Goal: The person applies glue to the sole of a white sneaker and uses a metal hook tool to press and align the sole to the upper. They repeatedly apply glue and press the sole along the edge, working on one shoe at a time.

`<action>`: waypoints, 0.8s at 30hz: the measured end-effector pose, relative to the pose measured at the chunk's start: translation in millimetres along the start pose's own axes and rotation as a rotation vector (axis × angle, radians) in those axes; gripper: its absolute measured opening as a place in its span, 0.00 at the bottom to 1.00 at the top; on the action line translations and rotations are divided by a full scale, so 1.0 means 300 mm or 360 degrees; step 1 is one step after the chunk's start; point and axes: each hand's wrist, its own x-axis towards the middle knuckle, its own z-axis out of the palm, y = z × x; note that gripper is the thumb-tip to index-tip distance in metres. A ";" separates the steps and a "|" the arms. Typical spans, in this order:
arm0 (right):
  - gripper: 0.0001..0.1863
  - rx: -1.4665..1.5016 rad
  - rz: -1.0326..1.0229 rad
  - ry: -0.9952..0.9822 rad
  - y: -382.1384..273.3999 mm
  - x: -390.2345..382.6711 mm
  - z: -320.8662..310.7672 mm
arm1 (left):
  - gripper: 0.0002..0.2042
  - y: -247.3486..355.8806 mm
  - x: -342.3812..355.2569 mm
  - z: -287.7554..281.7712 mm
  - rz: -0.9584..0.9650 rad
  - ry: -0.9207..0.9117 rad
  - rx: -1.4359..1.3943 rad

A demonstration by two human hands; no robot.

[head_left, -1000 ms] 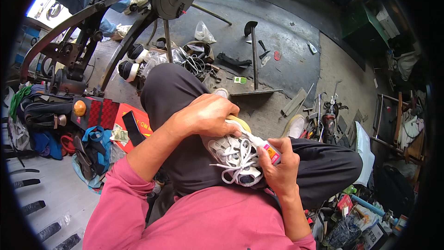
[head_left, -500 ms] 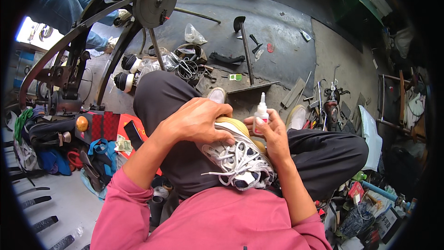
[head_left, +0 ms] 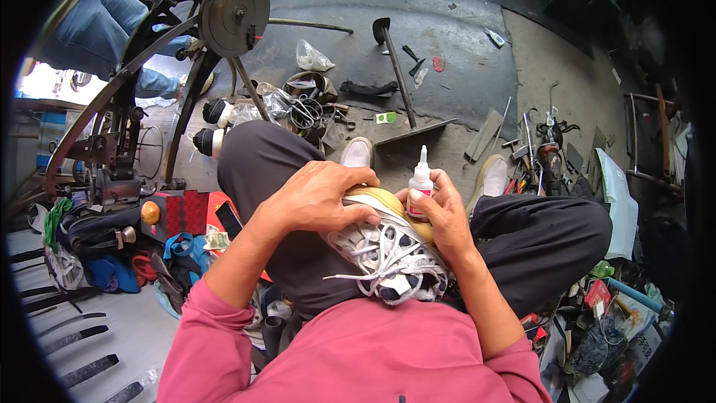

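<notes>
On my lap rests a white and dark sneaker (head_left: pixel 391 261) with white laces and a yellowish sole (head_left: pixel 382 199), its toe pointing away from me. My left hand (head_left: pixel 321 198) grips the toe end, fingers over the sole edge and thumb on the upper. Between the thumb and fingers of my right hand (head_left: pixel 445 216) is a small white glue bottle (head_left: pixel 420 186) with a pinkish-red label and a narrow nozzle pointing up. It stands close beside the sole's right edge. The palm side of my left hand is hidden.
A hand-cranked sewing machine (head_left: pixel 123 97) stands at the left, with another person's jeans-clad leg (head_left: pixel 93 33) behind it. Ahead is a metal shoe-repair stand (head_left: pixel 399 82). Several tools (head_left: pixel 548 153) lie on the floor at right. Bags and scraps (head_left: pixel 597 336) crowd the lower right.
The whole view has shifted slightly, with the floor things now a little to the right. Both hands keep their hold on the sneaker and the glue bottle.
</notes>
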 end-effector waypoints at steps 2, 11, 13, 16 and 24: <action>0.18 -0.0028 -0.0012 0.0003 0.004 0.000 -0.006 | 0.27 0.004 0.002 0.002 -0.0030 -0.0012 0.0009; 0.18 0.0001 -0.0037 -0.0017 0.011 -0.004 -0.020 | 0.25 0.011 0.007 0.015 -0.0093 -0.0003 0.0058; 0.19 0.0007 -0.0026 -0.0024 0.013 -0.003 -0.021 | 0.25 0.012 0.014 0.020 -0.0102 -0.0022 0.0050; 0.19 -0.0023 -0.0013 -0.0020 0.017 -0.003 -0.023 | 0.24 0.014 0.020 0.029 -0.0128 -0.0016 0.0052; 0.18 0.0029 -0.0019 0.0009 0.031 0.003 -0.029 | 0.27 0.014 0.005 0.030 -0.0031 0.0089 -0.0022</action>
